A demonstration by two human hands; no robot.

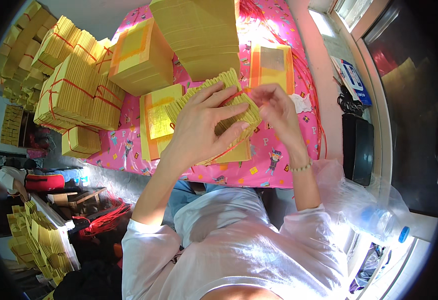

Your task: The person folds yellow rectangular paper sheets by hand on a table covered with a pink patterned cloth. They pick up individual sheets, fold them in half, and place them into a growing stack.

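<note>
left hand (199,125) splayed, right hand (277,111) pinching

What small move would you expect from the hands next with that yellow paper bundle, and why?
Probably the right hand pulls the red string tight across the yellow paper bundle. The left hand lies flat on top and presses the fanned sheets down, while the right hand pinches at the bundle's edge where the string crosses. The tied bundles stacked to the left carry the same red string.
</note>
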